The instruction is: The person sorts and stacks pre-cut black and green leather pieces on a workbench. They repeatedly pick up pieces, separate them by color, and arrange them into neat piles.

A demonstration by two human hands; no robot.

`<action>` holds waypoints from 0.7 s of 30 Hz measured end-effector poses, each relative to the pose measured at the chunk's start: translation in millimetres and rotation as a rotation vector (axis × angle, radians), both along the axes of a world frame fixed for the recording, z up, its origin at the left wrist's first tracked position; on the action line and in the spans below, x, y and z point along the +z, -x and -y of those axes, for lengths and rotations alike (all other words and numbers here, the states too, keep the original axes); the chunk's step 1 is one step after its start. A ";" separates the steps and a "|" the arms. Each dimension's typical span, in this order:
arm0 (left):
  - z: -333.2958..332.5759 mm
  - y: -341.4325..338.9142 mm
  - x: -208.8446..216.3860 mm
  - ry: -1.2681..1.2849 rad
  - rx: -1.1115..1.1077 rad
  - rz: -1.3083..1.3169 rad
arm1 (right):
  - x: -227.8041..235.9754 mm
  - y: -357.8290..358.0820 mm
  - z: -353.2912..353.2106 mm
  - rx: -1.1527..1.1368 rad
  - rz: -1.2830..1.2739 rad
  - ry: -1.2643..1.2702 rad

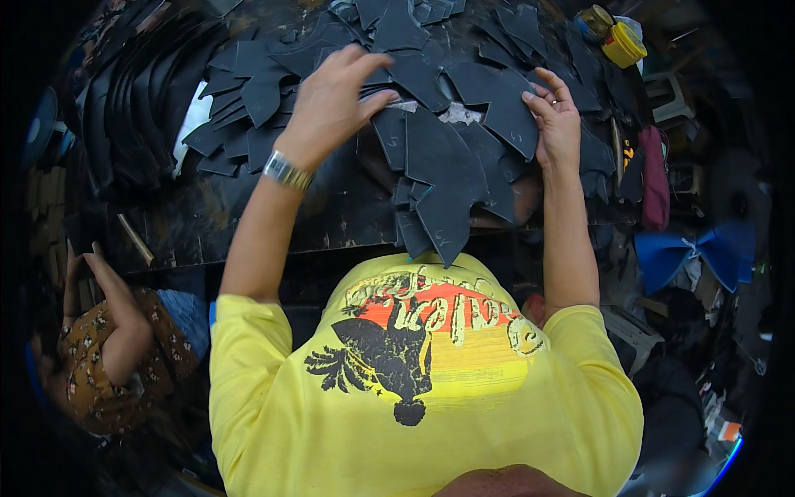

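Black flat cut-out pieces, like leather or sheet material, lie in overlapping piles on a dark table. My left hand (338, 101), with a metal-banded watch (287, 171) on its wrist, hovers over the piles, thumb and forefinger apart and nothing seen between them. My right hand (556, 120) pinches the right edge of a black cut piece (507, 108) between thumb and fingers. Between my forearms, a pointed cut piece (445, 178) tops a small stack overhanging the table's near edge. Small pale markings show on some pieces.
Long curved black strips (137, 103) are stacked at the left of the table (339, 217). A yellow tub (623, 45) stands at the far right, with maroon cloth (654, 178) nearer. A co-worker in a brown patterned top (124, 360) sits at lower left.
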State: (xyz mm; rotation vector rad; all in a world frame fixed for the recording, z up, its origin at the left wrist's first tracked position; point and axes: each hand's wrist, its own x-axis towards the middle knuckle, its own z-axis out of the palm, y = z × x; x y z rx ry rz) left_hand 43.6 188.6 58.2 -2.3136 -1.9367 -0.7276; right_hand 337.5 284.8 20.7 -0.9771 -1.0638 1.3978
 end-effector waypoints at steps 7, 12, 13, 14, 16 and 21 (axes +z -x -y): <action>-83.9 -2.2 -37.7 0.136 -0.330 -0.436 | 2.7 13.7 -14.2 0.061 -0.044 -0.069; -96.4 -0.6 -55.5 0.140 -0.227 -0.542 | 4.3 12.3 -19.9 -0.073 0.032 -0.184; -97.4 2.2 -56.7 0.140 -0.208 -0.525 | 4.8 11.2 -20.3 -0.100 0.055 -0.204; -98.6 3.2 -58.1 0.127 -0.192 -0.536 | 5.5 9.9 -20.2 -0.130 0.085 -0.209; -101.1 5.6 -59.4 0.126 -0.162 -0.560 | 8.6 5.2 -18.6 -0.116 0.030 -0.226; -106.1 11.6 -57.9 0.175 -0.105 -0.438 | 23.7 -12.6 -3.0 -0.059 -0.008 -0.140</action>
